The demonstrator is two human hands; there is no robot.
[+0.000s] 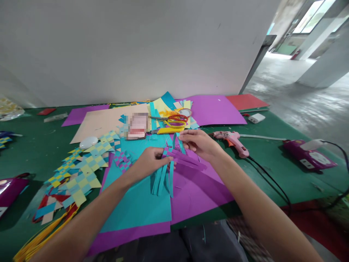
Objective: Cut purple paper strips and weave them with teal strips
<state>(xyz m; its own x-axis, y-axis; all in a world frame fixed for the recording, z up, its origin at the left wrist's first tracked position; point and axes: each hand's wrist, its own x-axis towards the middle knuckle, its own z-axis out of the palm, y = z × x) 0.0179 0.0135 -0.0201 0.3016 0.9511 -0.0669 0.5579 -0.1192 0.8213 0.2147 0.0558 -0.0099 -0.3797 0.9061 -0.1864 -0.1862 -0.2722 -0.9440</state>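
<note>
My left hand (154, 160) pinches a small woven piece of teal and purple paper strips (188, 159) at its top left corner. Teal strips (160, 180) hang down from the piece, and purple strips stretch to the right. Above and to the right, my right hand (197, 142) is closed on a teal strip (176, 140) that curves upward from the weave. Beneath both hands lie a teal sheet (141, 203) and a purple sheet (196, 196). A small purple and teal woven piece (122, 161) rests left of my left hand.
Red-handled scissors (177, 119), a yellow cutter (170, 130) and a tape roll (185, 112) lie behind my hands. A pink glue gun (234, 142) with a cable is at the right. Checkered woven pieces (91, 163) and yellow tassels (46, 236) lie at the left.
</note>
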